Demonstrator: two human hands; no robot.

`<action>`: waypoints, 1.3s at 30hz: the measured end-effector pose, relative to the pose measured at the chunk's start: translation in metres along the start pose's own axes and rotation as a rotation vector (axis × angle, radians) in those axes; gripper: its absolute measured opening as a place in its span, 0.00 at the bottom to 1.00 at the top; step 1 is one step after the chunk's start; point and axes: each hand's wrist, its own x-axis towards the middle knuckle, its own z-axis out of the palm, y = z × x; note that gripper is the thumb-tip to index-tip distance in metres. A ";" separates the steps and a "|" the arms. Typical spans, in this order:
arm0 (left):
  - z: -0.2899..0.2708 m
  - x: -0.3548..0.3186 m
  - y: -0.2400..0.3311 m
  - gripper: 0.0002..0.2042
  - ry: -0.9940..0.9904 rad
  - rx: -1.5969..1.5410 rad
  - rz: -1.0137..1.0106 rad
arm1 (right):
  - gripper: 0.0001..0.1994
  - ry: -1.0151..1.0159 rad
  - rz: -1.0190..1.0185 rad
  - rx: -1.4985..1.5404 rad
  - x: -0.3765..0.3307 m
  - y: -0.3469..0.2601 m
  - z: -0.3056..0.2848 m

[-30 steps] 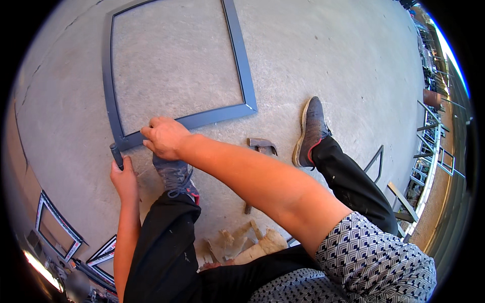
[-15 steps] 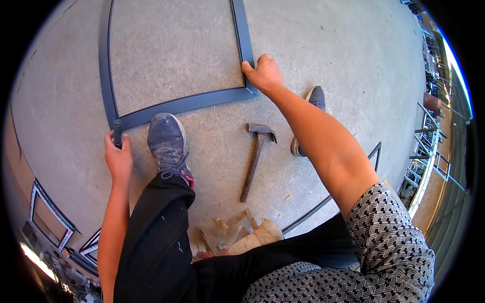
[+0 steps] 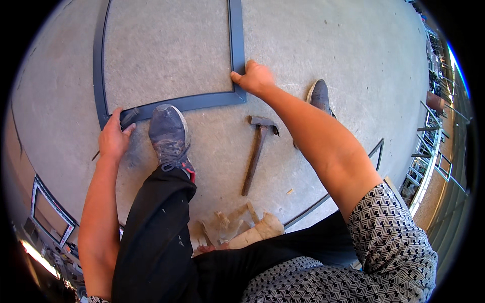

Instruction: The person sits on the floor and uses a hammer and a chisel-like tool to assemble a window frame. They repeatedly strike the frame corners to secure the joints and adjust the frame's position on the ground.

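A dark blue-grey rectangular metal frame (image 3: 194, 101) lies on the concrete, its far end out of view. My right hand (image 3: 256, 79) is closed round its right bar, just above the near right corner. At the near left corner, my left hand (image 3: 114, 138) holds a dark-handled screwdriver (image 3: 130, 115) tilted across the palm. Its thin shaft pokes out past the left side of the hand, and my fingertips are at the frame's corner. A claw hammer (image 3: 256, 151) with a rusty handle rests on the floor between my feet.
My left shoe (image 3: 168, 129) stands against the frame's near bar; my right shoe (image 3: 319, 96) is farther right. Torn cardboard-like scraps (image 3: 257, 230) lie close to me. Smaller frames (image 3: 50, 214) sit at the lower left, and metal racks (image 3: 429, 161) line the far right.
The frame has shifted slightly left and away, my right hand with it. My left hand has moved up to the corner, and the screwdriver has tipped from upright to slanting.
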 end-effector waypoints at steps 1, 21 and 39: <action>0.002 0.000 -0.004 0.31 0.020 0.020 0.015 | 0.31 -0.013 -0.023 0.020 -0.002 -0.001 0.005; -0.004 -0.008 -0.006 0.24 0.037 0.179 0.107 | 0.15 -0.019 -0.061 0.343 -0.032 -0.022 0.039; -0.006 -0.016 -0.020 0.22 0.072 0.194 0.042 | 0.16 0.042 -0.143 0.533 -0.041 -0.045 0.032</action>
